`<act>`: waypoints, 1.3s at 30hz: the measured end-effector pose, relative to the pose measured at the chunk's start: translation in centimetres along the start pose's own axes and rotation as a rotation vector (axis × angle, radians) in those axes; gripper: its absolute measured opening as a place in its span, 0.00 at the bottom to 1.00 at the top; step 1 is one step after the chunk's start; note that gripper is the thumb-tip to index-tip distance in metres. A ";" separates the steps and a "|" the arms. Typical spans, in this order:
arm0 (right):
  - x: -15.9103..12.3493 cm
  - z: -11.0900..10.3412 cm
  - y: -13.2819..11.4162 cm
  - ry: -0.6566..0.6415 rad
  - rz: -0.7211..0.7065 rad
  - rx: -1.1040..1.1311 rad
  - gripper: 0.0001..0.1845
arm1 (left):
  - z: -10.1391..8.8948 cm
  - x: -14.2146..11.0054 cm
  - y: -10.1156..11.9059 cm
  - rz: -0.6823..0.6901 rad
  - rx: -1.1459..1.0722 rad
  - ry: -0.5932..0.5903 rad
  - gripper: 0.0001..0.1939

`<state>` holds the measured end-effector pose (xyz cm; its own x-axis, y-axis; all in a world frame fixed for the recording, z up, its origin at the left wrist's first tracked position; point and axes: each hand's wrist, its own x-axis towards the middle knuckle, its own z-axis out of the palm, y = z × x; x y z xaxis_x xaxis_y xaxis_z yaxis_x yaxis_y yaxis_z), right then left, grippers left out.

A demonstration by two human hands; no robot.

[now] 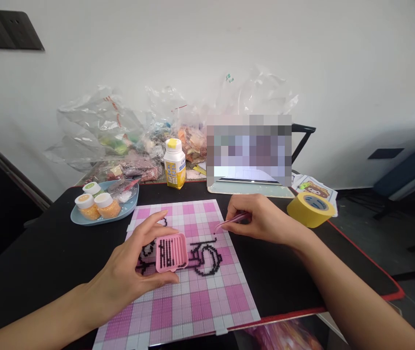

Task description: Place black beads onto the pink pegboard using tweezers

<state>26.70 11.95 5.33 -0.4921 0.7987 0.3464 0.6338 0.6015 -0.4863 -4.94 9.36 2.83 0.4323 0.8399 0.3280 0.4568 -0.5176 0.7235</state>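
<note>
My left hand (pixel 130 262) grips a small pink ridged bead tray (pixel 180 250), with black beads lined up in its grooves. The tray is held over a pink-and-white checked pegboard (pixel 200 304). Pinched in my right hand (pixel 254 218) are pink tweezers (pixel 231 222), their tips at the board's upper right part, close to a tiny black bead. Black beads (pixel 209 260) form outlines on the board, a rounded shape right of the tray and more to its left. The tray and my left hand hide part of the pattern.
A blue plate (pixel 79 221) with lidded jars of beads stands at left. Behind are a yellow-white bottle (pixel 175 165), plastic bags (pixel 120 131) and a propped screen (pixel 249 155), blurred out. A yellow tape roll (pixel 304 211) sits right, beside paper cards (pixel 324 192).
</note>
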 end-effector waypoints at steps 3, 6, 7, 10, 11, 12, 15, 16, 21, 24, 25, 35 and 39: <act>0.0 -0.2 0.3 -0.032 0.027 -0.048 0.13 | 0.0 -0.1 0.1 -0.025 0.001 0.000 0.43; 0.1 -0.2 0.4 -0.032 0.026 -0.061 0.13 | 0.0 -0.1 0.1 -0.041 -0.003 0.002 0.43; 0.1 -0.1 0.4 -0.032 0.020 -0.060 0.13 | 0.0 -0.1 0.1 -0.035 -0.001 0.002 0.43; 0.1 0.0 0.4 -0.039 -0.001 -0.054 0.12 | 0.0 0.0 0.1 -0.018 0.004 0.001 0.43; 0.1 0.0 0.4 -0.042 -0.008 -0.050 0.12 | 0.0 0.0 0.1 -0.021 -0.003 0.000 0.43; 0.1 0.1 0.4 -0.044 -0.015 -0.046 0.12 | 0.0 0.0 0.1 -0.029 -0.014 0.000 0.43; 0.2 0.2 0.5 -0.047 -0.030 -0.041 0.13 | 0.1 -0.1 0.2 -0.052 -0.044 0.003 0.43; 0.2 0.3 0.5 -0.048 -0.032 -0.041 0.13 | 0.1 -0.1 0.2 -0.057 -0.048 0.004 0.43; 0.2 0.4 0.6 -0.058 -0.035 -0.042 0.12 | 0.0 0.0 0.1 -0.038 -0.037 0.005 0.43; 0.2 0.4 0.6 -0.060 -0.039 -0.047 0.12 | 0.0 0.0 0.1 -0.027 -0.029 0.006 0.43; 0.2 0.4 0.6 -0.061 -0.040 -0.048 0.13 | 0.0 0.0 0.1 -0.027 -0.027 0.007 0.43; 0.2 0.4 0.6 -0.083 -0.031 -0.030 0.12 | 0.1 -0.1 0.0 -0.026 -0.037 0.011 0.42; 0.2 0.4 0.6 -0.078 -0.038 -0.037 0.12 | 0.0 -0.1 0.0 -0.029 0.002 0.008 0.43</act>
<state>26.71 12.48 4.76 -0.5605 0.7719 0.2999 0.6346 0.6330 -0.4434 -4.97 9.25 2.80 0.4122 0.8561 0.3118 0.4703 -0.4930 0.7319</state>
